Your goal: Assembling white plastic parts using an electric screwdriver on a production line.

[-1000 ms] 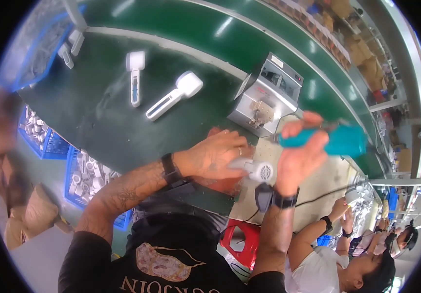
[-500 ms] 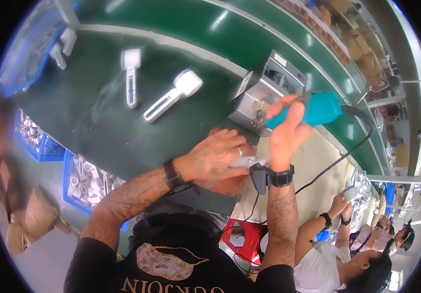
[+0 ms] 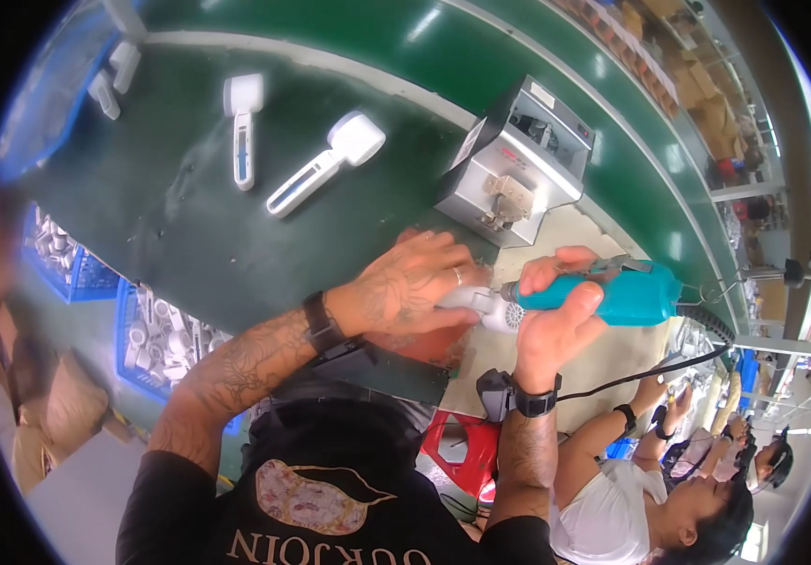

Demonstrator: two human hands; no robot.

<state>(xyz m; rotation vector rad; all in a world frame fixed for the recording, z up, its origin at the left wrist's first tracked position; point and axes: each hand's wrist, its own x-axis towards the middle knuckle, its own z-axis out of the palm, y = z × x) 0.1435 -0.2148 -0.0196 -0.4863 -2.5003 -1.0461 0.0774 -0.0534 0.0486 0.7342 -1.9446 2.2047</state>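
Observation:
My left hand [image 3: 405, 287] is closed around a white plastic shower-head part [image 3: 499, 314], pressing it against a reddish-brown block [image 3: 413, 347]. A round grille shows at the part's right end. In my right hand [image 3: 556, 330] lies a teal electric screwdriver [image 3: 642, 292], held level with its black cable trailing right. The driver's nose is right beside the part; whether its bit touches a screw cannot be seen. Farther off on the green bench lie two white handheld shower heads, one upright in view [image 3: 242, 132] and one slanted [image 3: 328, 162].
A grey metal machine [image 3: 518, 165] stands beyond my right hand. Blue baskets of white parts [image 3: 128, 363] sit below the bench at left, and a blue crate [image 3: 52, 113] is at far left. Two white pieces [image 3: 115, 80] lie beside it. A co-worker [image 3: 626, 508] works at right.
My right hand has brought the screwdriver down and nearer to the white part, its nose now at the part. My left hand keeps hold of the part in nearly the same place.

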